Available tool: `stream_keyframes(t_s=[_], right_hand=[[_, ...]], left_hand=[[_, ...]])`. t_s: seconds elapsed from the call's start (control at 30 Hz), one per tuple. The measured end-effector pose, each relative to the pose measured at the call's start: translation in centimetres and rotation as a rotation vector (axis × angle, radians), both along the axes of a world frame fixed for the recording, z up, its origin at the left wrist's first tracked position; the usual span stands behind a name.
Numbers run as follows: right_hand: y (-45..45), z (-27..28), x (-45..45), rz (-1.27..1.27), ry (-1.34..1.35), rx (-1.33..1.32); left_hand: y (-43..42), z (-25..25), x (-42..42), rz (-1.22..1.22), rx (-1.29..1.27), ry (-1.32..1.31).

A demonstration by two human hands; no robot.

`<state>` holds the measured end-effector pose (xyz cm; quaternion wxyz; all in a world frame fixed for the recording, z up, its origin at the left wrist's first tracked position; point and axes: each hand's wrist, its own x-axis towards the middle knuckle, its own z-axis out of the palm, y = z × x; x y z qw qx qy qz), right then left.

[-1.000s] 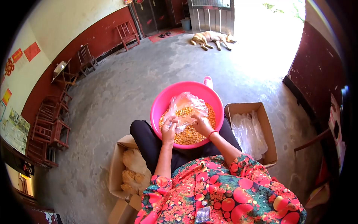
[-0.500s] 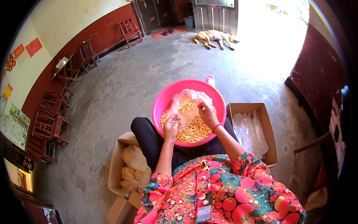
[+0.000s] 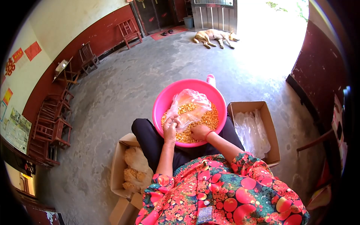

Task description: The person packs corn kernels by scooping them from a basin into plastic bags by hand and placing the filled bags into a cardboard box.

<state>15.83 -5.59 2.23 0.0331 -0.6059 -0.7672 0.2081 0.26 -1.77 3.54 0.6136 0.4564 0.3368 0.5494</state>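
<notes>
A pink basin [image 3: 161, 98] rests on my lap, with yellow corn kernels [image 3: 210, 119] spread over its bottom. A clear plastic bag [image 3: 191, 98] lies across the far and left part of the kernels. My left hand [image 3: 170, 126] pinches the near edge of this bag at the basin's left side. Low in the basin, my right hand [image 3: 200, 132] is curled down into the kernels, its fingertips partly buried. A red band [image 3: 208, 135] circles the right wrist.
To my right stands a cardboard box [image 3: 275, 129] of clear plastic bags [image 3: 252, 131]. Another cardboard box [image 3: 117, 168] at my left holds filled bags [image 3: 134, 168]. A dog [image 3: 215, 37] lies by the doorway. Wooden chairs [image 3: 129, 33] line the left wall.
My right hand has let go of the bag's right side and moved down into the kernels. The bag's opening has sagged. My left hand stays on the bag.
</notes>
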Motion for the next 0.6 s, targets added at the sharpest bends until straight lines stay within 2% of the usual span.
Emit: stream_keyframes(t_s=[0.17,0.27,0.33,0.37,0.43,0.53,0.6], right_hand=[[-0.3,0.5,-1.0,0.062,0.011,-0.014],[0.5,-1.1,-0.2,0.085,0.081,0.008],[1.1,-1.3,0.4,0.170,0.312,0.027],[1.2,-1.2,0.6,0.167,0.315,0.030],[0.8,-0.4,0.9,-0.100,0.747,-0.445],[-0.4,2.3,0.9,-0.201,0.894,-0.475],[-0.4,2.4,1.1,-0.219,0.960,-0.462]], left_hand=[[-0.6,0.7,0.3,-0.031,-0.032,0.124],[-0.2,0.0,0.4,-0.064,0.052,0.150],[-0.3,0.0,0.7,0.019,0.156,0.238],[-0.2,0.0,0.7,0.016,0.159,0.241],[-0.2,-0.2,0.6,0.034,0.315,0.382],[-0.7,0.0,0.6,-0.005,0.190,0.353],[-0.4,-0.4,0.7,0.028,0.216,0.344]])
